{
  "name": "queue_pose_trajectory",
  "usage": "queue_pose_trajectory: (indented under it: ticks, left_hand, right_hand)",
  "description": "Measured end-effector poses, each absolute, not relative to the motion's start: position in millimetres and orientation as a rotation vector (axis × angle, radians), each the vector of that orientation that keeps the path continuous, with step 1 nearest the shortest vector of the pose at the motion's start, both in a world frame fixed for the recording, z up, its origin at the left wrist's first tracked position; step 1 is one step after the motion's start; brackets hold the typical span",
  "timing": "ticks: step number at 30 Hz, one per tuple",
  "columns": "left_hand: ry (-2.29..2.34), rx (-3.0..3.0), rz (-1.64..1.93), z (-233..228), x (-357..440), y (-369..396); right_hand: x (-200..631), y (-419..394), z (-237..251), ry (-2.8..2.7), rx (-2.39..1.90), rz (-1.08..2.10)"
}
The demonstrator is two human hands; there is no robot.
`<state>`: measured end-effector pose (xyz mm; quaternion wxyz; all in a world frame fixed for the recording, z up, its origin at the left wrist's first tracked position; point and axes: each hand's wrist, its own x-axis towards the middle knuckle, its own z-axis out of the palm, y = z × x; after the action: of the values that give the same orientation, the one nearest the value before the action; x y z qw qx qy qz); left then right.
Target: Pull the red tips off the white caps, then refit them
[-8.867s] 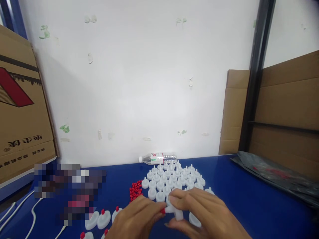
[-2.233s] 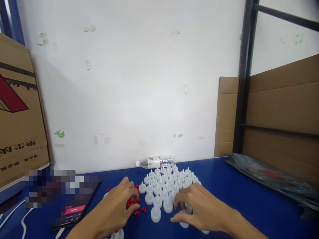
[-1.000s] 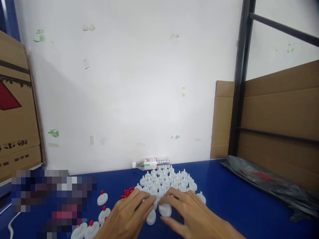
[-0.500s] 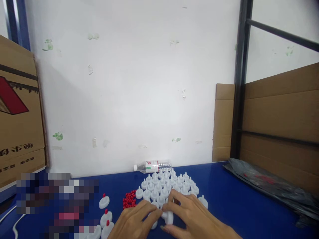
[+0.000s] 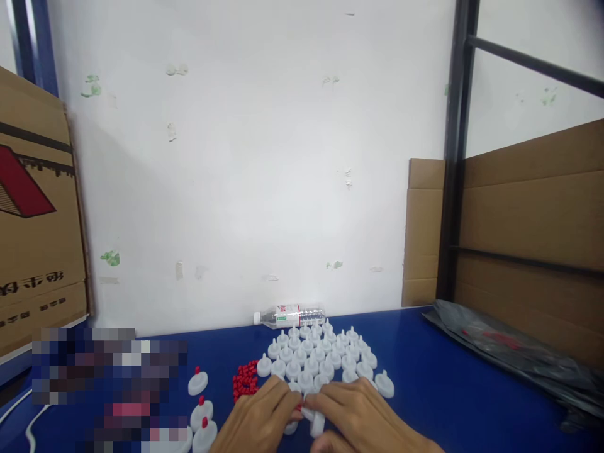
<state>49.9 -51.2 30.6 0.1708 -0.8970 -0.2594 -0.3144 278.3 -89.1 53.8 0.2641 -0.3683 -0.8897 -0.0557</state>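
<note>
Both of my hands meet at the near middle of the blue table. My right hand [image 5: 368, 412] is closed around a white nozzle cap [image 5: 317, 425], which is tipped on its side with its spout pointing left. In my left hand [image 5: 259, 415], pinched fingers hold a small red cap [image 5: 298, 408] at the spout's tip; how far it sits on the spout is hidden. Just beyond my hands stand many white nozzle caps [image 5: 311, 365], spouts up and bare. Left of them lies a pile of small red caps [image 5: 245, 379].
White nozzle caps with red tips [image 5: 197, 382] stand at the left. A clear plastic bottle [image 5: 289, 315] lies against the wall. Dark plastic bags [image 5: 500, 352] rest at the right by a black metal post [image 5: 453, 189]. A cardboard box [image 5: 38, 214] stands left; a blurred patch covers the lower left.
My right fingers have lowered and closed in around the white nozzle cap. Red now shows at my left fingertips, against the spout.
</note>
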Motion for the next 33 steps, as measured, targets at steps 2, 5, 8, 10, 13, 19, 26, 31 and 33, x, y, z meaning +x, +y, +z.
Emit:
queue_pose_trajectory:
  ticks: [2, 5, 8, 10, 13, 19, 26, 31, 33]
  left_hand:
    - [-0.74, -2.583, -0.916, 26.0, 49.1, -48.3]
    - [-0.757, -2.604, -0.935, 20.0, 49.9, -44.0]
    - [-0.782, -2.602, -0.918, 19.4, 52.2, -44.3]
    - [-0.788, -2.597, -0.895, 25.9, 53.2, -49.7]
    - [-0.701, -2.58, -0.882, 47.2, 51.9, -62.3]
    - [-0.754, -2.547, -1.068, 97.3, 20.9, -58.1]
    - [-1.431, -2.321, -0.269, 107.3, -36.5, -20.3]
    - [-1.523, -2.35, -0.056, 99.0, -37.4, -15.7]
    - [-1.519, -2.329, -0.028, 95.0, -35.6, -15.8]
  right_hand:
    - [278.1, -86.9, 51.2, -2.448, -0.965, -0.201]
    - [277.7, -81.6, 46.7, -2.476, -0.948, -0.284]
    - [276.6, -77.8, 43.9, -2.45, -0.911, -0.324]
    - [276.0, -77.6, 44.5, -2.429, -0.879, -0.313]
    - [276.5, -81.3, 49.2, -2.387, -0.892, -0.231]
    - [281.2, -89.2, 67.5, -2.328, -0.974, -0.139]
    - [281.4, -77.4, 71.9, -2.592, -0.753, -0.221]
    - [278.2, -69.2, 60.0, -2.716, -0.635, -0.336]
    - [277.2, -69.8, 60.7, -2.73, -0.588, -0.361]
